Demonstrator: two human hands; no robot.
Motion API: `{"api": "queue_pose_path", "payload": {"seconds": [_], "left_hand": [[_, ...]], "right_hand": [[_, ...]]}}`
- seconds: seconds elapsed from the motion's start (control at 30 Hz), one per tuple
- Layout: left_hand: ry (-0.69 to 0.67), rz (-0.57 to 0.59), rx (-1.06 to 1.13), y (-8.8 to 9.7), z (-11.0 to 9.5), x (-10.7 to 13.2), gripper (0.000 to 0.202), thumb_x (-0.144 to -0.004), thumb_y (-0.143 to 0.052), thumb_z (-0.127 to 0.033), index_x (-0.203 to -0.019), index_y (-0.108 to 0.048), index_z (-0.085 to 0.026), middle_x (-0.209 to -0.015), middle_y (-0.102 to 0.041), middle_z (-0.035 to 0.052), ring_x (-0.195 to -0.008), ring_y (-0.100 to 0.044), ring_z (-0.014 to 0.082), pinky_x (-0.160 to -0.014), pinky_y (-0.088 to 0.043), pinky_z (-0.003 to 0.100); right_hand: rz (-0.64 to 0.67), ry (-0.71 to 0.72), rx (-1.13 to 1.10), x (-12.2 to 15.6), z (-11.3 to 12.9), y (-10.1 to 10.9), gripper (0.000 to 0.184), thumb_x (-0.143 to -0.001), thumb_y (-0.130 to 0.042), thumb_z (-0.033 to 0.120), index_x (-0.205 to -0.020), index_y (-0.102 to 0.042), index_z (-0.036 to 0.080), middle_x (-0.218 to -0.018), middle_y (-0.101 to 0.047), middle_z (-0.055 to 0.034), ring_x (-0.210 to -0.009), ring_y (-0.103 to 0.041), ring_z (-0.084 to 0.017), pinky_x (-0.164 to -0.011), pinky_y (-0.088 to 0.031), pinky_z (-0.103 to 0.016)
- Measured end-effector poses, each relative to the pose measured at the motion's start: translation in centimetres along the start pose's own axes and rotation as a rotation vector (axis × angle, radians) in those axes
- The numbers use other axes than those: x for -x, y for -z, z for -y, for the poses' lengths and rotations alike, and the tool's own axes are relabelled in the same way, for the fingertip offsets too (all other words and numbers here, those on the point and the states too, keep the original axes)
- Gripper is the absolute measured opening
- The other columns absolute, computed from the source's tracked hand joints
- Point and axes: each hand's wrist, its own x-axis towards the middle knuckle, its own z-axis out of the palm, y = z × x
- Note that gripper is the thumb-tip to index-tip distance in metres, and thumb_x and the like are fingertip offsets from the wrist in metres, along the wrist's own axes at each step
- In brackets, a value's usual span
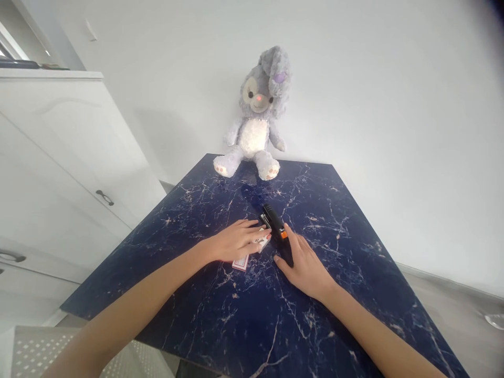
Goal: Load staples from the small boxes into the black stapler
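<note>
A black stapler [277, 223] with an orange part lies at an angle near the middle of the table. My right hand [305, 262] is closed round its near end, thumb on the left side and fingers on the right. Just left of the stapler, my left hand [238, 241] reaches across with its fingers stretched over a small white playing card [264, 240] with red marks, the card showing between thumb and index finger. Partly under that hand lies a red-and-white card or card box [240, 262]; which one I cannot tell.
A grey plush rabbit [254, 136] sits on the far edge of the dark blue marbled table [244, 325], against the white wall. White cabinets [59, 152] with dark handles stand at the left. A white dotted surface [39, 346] is below the table's left corner.
</note>
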Motion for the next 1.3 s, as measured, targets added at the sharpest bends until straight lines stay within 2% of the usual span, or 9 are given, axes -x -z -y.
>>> {"api": "queue_pose_path", "payload": {"seconds": [0.17, 0.33, 0.6, 0.73, 0.83, 0.93, 1.07, 1.17, 1.3], "left_hand": [[0.049, -0.086, 0.032, -0.2, -0.9, 0.0, 0.055, -0.106, -0.035, -0.05, -0.159, -0.034, -0.034, -0.159, -0.045, 0.0034, -0.148, -0.036, 0.0307, -0.119, -0.031, 0.051], [0.096, -0.163, 0.065, -0.5, -0.4, -0.2, 0.054, -0.106, -0.034, -0.048, -0.157, -0.038, -0.03, -0.152, -0.053, 0.0074, -0.141, -0.046, 0.0296, -0.115, -0.036, 0.05], [0.028, -0.047, 0.086, 0.7, -1.1, -0.1, 0.065, -0.095, -0.054, -0.059, -0.153, -0.043, -0.031, -0.151, -0.054, 0.0075, -0.142, -0.043, 0.033, -0.115, -0.034, 0.051], [0.07, -0.188, 0.065, -0.1, -2.2, -0.5, 0.094, -0.073, -0.077, -0.065, -0.151, -0.042, -0.026, -0.139, -0.061, 0.0125, -0.129, -0.054, 0.0369, -0.108, -0.04, 0.053], [0.107, -0.225, 0.075, -0.8, -2.6, -0.8, 0.076, -0.071, -0.079, -0.064, -0.133, -0.057, -0.025, -0.13, -0.066, 0.0121, -0.123, -0.058, 0.0367, -0.103, -0.045, 0.051], [0.077, -0.194, 0.08, -0.8, -2.4, -0.8, 0.048, -0.081, -0.075, -0.049, -0.12, -0.064, -0.023, -0.126, -0.068, 0.0103, -0.121, -0.06, 0.033, -0.103, -0.044, 0.048], [0.003, -0.156, 0.066, -0.6, -2.0, -0.7, 0.035, -0.082, -0.071, -0.033, -0.116, -0.069, -0.023, -0.127, -0.069, 0.0076, -0.125, -0.058, 0.0317, -0.112, -0.038, 0.049], [-0.034, -0.039, 0.081, 0.2, -1.8, -0.4, 0.045, -0.083, -0.071, -0.036, -0.127, -0.068, -0.027, -0.143, -0.06, 0.008, -0.139, -0.046, 0.0359, -0.119, -0.029, 0.055], [0.094, 0.131, 0.132, 2.4, -0.9, 0.9, 0.085, -0.082, -0.072, -0.055, -0.157, -0.035, -0.038, -0.169, -0.021, 0.0065, -0.153, -0.016, 0.0447, -0.116, -0.028, 0.066]], "right_hand": [[-0.002, -0.073, -0.13, -0.1, -0.2, 0.9, 0.08, -0.094, -0.058, 0.042, -0.161, -0.018, 0.023, -0.144, -0.056, -0.0168, -0.131, -0.056, -0.035, -0.105, -0.05, -0.056], [0.131, 0.036, -0.418, -0.3, -0.4, 2.2, 0.06, -0.098, -0.055, 0.038, -0.153, -0.036, 0.027, -0.136, -0.067, -0.0107, -0.124, -0.065, -0.029, -0.104, -0.053, -0.052], [0.091, 0.036, -0.4, -0.5, -0.2, 2.3, 0.037, -0.098, -0.055, 0.035, -0.133, -0.057, 0.025, -0.12, -0.074, -0.007, -0.108, -0.071, -0.024, -0.096, -0.058, -0.043], [0.196, 0.249, -0.293, -0.4, 0.5, 2.7, 0.037, -0.097, -0.056, 0.032, -0.133, -0.06, 0.025, -0.139, -0.063, -0.0088, -0.131, -0.057, -0.028, -0.108, -0.051, -0.049], [0.273, 0.359, -0.264, -0.3, 1.2, 2.7, 0.036, -0.097, -0.054, 0.027, -0.132, -0.062, 0.026, -0.14, -0.063, -0.0074, -0.138, -0.05, -0.028, -0.111, -0.048, -0.05], [0.158, 0.364, -0.266, 0.0, 1.2, 2.1, 0.031, -0.098, -0.052, 0.024, -0.126, -0.065, 0.026, -0.124, -0.072, -0.0073, -0.123, -0.062, -0.026, -0.106, -0.052, -0.047], [-0.21, 0.192, -0.242, 0.1, 0.1, 1.4, 0.02, -0.097, -0.053, 0.025, -0.112, -0.066, 0.026, -0.106, -0.073, -0.008, -0.103, -0.068, -0.026, -0.093, -0.056, -0.045], [-0.353, 0.089, -0.205, -0.2, -0.6, 1.4, 0.021, -0.093, -0.059, 0.028, -0.114, -0.061, 0.024, -0.112, -0.069, -0.0098, -0.108, -0.065, -0.029, -0.094, -0.055, -0.047], [-0.131, 0.037, -0.201, -0.6, -0.8, 1.5, 0.054, -0.087, -0.066, 0.033, -0.138, -0.048, 0.026, -0.129, -0.064, -0.0103, -0.119, -0.062, -0.031, -0.099, -0.054, -0.048]]}}
